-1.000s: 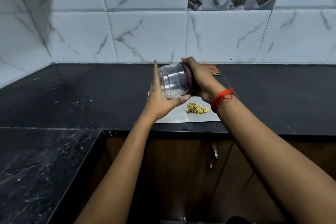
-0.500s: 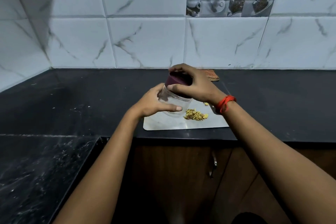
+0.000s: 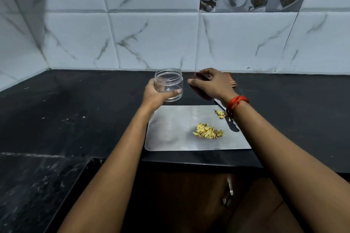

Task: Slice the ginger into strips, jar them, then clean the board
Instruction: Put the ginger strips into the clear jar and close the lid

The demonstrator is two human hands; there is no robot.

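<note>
Both forearms reach out over the black countertop: the left hand wraps its fingers and thumb round the lower part of the clear jar, held upright past the far left corner of the steel board, while the right hand, fingers curled, grips the maroon lid just right of the jar. The jar is open and empty. The ginger strips lie piled on the board, right of its middle, near the knife.
</note>
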